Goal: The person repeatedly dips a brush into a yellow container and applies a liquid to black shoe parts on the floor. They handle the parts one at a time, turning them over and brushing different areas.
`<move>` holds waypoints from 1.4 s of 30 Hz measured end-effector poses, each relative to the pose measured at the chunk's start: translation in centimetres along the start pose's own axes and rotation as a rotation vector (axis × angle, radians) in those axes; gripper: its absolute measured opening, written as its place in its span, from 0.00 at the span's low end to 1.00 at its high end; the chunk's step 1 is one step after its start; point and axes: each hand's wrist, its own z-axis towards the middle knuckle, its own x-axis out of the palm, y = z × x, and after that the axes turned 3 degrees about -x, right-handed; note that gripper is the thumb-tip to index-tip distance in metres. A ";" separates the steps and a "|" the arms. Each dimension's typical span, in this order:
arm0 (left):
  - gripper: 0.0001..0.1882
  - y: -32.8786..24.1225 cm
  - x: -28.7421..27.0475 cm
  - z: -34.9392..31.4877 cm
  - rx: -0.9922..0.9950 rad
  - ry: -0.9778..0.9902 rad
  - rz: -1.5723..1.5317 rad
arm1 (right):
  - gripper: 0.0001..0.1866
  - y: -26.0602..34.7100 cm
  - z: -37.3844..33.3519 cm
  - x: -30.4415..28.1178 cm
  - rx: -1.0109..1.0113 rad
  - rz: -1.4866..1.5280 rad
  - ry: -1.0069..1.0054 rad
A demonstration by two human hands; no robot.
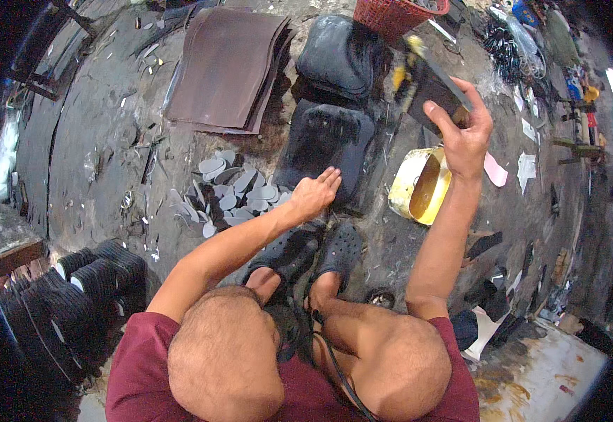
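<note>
My left hand [317,193] lies with its fingers stretched out on the near edge of a black, rounded pad [324,137]. Nothing shows in its grip, though whatever may be under the fingertips is hidden. Up at the right, my right hand [468,130] grips a dark, flat rectangular piece [433,91] with yellow patches at its far end; motion blur hides its exact kind. Below that hand stands a cut-open yellow and white container [401,186] with brownish stuff inside. Left of the pad lies a loose heap of grey oval cut-outs [240,186].
Brown sheets [226,67] lie stacked at the far left of a second black pad [338,56]. Behind stands a red basket [394,15]. Black sole-shaped pieces [74,302] are stacked at near left. A pink scrap [494,170] lies right of the container.
</note>
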 end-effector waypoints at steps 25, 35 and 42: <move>0.31 0.0 -1.5 -2.3 0.003 0.099 -0.091 | 0.24 -18.7 -1.3 3.5 0.044 -1.189 0.756; 0.36 0.1 -1.7 -1.7 -0.001 0.079 -0.097 | 0.24 -16.6 -4.4 2.2 0.296 -1.050 0.644; 0.39 1.4 -1.7 0.3 -0.014 0.011 -0.120 | 0.19 -13.7 -1.4 3.4 0.153 -0.981 0.323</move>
